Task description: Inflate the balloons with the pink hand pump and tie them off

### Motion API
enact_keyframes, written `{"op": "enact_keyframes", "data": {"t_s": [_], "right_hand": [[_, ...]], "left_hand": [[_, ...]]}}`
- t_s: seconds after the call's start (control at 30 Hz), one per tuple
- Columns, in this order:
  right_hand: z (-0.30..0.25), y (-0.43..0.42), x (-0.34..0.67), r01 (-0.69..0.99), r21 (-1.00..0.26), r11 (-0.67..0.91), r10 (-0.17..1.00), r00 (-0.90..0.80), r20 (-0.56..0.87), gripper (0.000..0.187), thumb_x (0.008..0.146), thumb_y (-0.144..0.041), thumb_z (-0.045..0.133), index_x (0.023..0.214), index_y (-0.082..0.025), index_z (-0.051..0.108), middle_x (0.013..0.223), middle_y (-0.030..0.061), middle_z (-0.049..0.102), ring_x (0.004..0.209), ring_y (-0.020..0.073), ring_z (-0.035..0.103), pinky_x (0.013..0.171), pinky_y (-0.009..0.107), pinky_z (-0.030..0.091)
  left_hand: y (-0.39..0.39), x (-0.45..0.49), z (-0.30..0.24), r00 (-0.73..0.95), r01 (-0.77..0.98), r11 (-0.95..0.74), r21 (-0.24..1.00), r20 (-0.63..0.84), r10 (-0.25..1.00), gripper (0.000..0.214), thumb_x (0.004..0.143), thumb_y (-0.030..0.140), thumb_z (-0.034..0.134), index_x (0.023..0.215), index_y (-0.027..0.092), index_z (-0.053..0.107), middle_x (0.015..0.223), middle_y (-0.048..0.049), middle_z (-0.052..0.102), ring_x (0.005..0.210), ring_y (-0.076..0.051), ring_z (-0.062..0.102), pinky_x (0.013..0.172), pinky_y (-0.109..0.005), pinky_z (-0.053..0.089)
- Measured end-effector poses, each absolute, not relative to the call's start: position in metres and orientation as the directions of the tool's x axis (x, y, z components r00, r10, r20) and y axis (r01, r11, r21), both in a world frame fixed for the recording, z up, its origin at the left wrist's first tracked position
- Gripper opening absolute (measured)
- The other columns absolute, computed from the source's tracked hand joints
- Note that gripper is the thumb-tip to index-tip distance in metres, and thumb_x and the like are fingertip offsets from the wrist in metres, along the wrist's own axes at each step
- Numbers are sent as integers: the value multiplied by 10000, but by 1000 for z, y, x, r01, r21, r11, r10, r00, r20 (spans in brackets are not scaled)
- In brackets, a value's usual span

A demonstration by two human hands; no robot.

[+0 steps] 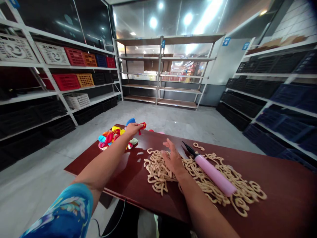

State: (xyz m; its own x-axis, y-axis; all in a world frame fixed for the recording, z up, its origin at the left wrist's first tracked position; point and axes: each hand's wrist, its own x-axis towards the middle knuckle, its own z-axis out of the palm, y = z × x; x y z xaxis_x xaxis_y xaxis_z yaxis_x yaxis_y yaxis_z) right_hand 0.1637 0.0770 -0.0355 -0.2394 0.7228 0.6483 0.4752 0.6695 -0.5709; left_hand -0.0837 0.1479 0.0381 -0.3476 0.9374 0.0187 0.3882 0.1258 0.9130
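Note:
At the table's far edge, my left hand (134, 129) pinches a small red balloon (142, 126) with some yellowish marking, its limp end hanging down. Below and beside that hand lies a pile of colourful limp balloons (109, 137) in red, yellow, blue and white. My right hand (172, 158) hovers with fingers apart over a heap of beige, curled, rope-like pieces (158, 170); nothing shows in its grasp. To its right, a pink balloon pump (215, 174) with a black nozzle (189, 149) rests across the beige pieces.
All this lies on a dark red-brown table (277, 185). Shelves with coloured crates (74, 56) stand at the left, and dark crates (252, 89) fill the right shelves. A metal rack (158, 87) stands at the back. A thin cable (119, 219) hangs below the near edge.

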Motion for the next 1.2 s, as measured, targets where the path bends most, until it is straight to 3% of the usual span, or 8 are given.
{"op": "enact_keyframes", "data": {"t_s": [0.07, 0.2, 0.4, 0.57, 0.77, 0.87, 1.03, 1.2], "right_hand": [[-33, 76, 165, 463, -573, 676, 719, -245, 650, 541, 822, -241, 463, 1333, -215, 289, 1132, 74, 563, 1064, 187, 517, 940, 408, 410], [-25, 73, 166, 403, -620, 673, 733, -250, 633, 393, 825, -314, 485, 1204, -211, 468, 1064, 68, 596, 996, 185, 546, 881, 369, 441], [-22, 76, 164, 270, -870, 414, 910, -85, 406, 365, 856, -434, 397, 1003, -165, 595, 968, 55, 645, 892, 172, 583, 819, 316, 451], [-28, 80, 164, 226, -898, 377, 926, -115, 360, 360, 784, -444, 511, 1009, -178, 603, 968, 39, 651, 875, 167, 588, 817, 306, 451], [-13, 83, 176, 308, -853, 421, 895, 10, 445, 355, 826, -421, 443, 1043, -175, 578, 993, 59, 641, 889, 164, 587, 817, 311, 450], [5, 85, 199, 564, -734, 378, 894, -16, 448, 355, 795, -408, 491, 1043, -169, 575, 980, 86, 636, 877, 193, 585, 813, 354, 440], [23, 63, 269, 929, -338, 152, 914, -2, 405, 406, 672, -503, 612, 951, -207, 603, 1001, 134, 615, 965, 303, 535, 828, 480, 380], [6, 23, 321, 992, -86, -88, 966, 106, 237, 498, 622, -535, 633, 956, -169, 588, 969, 190, 607, 890, 330, 569, 743, 476, 403]], "left_hand": [[136, -68, 40, -226, -49, 81, 995, -90, 970, 225, 719, 331, 611, 815, 129, 636, 740, -87, 644, 655, -173, 606, 613, -290, 460], [101, -29, 29, 106, -541, 309, 782, -300, 948, 239, 825, 304, 496, 900, 100, 597, 777, -119, 656, 653, -167, 626, 606, -296, 498], [60, 15, 5, 322, -699, 487, 523, -378, 868, 355, 885, 349, 352, 886, 85, 590, 739, -113, 638, 574, -135, 583, 566, -281, 485], [43, 28, -2, 454, -723, 542, 428, -297, 840, 405, 829, 488, 409, 800, 117, 568, 643, -45, 549, 425, -60, 406, 408, -196, 361], [26, 37, 2, 604, -650, 637, 414, -226, 764, 66, 784, 106, 503, 784, 95, 569, 560, 0, 467, 409, -29, 351, 392, -151, 293], [25, 40, 7, 497, -775, 517, 362, -156, 854, 168, 833, 195, 467, 901, 100, 588, 600, -14, 514, 430, -41, 376, 407, -164, 315], [30, 33, 11, 292, -847, 342, 408, -181, 939, 234, 839, 303, 461, 954, 159, 606, 806, -60, 629, 559, -89, 516, 468, -208, 385], [32, 18, 8, 195, -891, 260, 373, -203, 959, 288, 694, -9, 449, 875, 151, 605, 962, -61, 639, 731, -104, 597, 547, -205, 437]]}}
